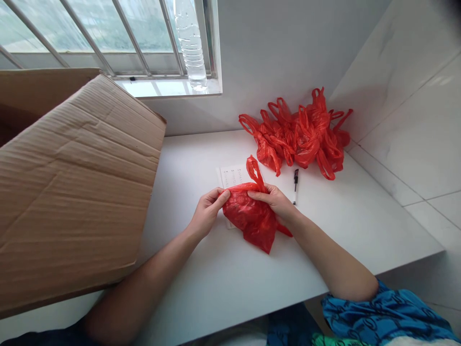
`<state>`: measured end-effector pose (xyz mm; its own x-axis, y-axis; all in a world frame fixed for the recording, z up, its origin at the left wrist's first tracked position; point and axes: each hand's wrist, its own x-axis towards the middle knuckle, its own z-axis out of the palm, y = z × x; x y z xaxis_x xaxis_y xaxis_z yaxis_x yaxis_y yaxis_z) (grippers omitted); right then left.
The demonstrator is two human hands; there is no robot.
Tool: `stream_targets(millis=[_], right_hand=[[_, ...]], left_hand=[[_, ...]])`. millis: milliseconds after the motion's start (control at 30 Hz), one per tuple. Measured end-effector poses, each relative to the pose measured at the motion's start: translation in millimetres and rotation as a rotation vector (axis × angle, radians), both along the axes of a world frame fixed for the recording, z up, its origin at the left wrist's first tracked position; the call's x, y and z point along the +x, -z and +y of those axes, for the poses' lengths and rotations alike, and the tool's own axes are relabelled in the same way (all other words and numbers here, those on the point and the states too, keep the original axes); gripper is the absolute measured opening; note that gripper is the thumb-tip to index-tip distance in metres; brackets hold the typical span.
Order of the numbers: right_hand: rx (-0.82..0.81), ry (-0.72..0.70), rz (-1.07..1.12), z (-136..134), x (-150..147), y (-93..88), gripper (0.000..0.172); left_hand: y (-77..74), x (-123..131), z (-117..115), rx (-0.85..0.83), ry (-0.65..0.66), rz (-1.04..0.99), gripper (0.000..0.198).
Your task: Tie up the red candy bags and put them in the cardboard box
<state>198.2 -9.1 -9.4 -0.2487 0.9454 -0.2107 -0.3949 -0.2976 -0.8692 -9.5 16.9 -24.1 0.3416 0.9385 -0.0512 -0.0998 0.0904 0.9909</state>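
A red plastic bag (254, 223) is stretched between my two hands above the white table. My left hand (209, 207) pinches its upper left edge between thumb and fingers. With thumb on top, my right hand (275, 201) grips the bag's upper right part; some of its fingers are hidden behind the plastic. One handle loop stands up by the right hand, and a corner of the bag hangs toward me. Whatever is inside the bag cannot be made out. Partly covered by the bag lies a white paper with printed or written marks (232, 177).
Several tied red bags (306, 137) are heaped at the back right against the wall. A black-capped pen (296, 186) lies right of my hands. A large open cardboard box (82, 182) fills the left side. A water bottle (192, 53) stands on the window sill.
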Motion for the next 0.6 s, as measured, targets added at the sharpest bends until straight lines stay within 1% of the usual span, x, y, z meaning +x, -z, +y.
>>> stream_targets(millis=[200,367,600], right_hand=[[-0.005,0.008,0.005,0.3,-0.7,0.0,0.026],[-0.003,0.014,-0.003,0.0,-0.9,0.0,0.029],[0.0,0.01,0.003,0.3,-0.7,-0.4,0.029]], left_hand=[[0.9,-0.5,0.2,-0.001,0.009,-0.008,0.033],[1.4,-0.5,0.2,-0.009,0.009,-0.017,0.032],[5.2,-2.2,1.8,-0.012,0.023,-0.024,0.031]])
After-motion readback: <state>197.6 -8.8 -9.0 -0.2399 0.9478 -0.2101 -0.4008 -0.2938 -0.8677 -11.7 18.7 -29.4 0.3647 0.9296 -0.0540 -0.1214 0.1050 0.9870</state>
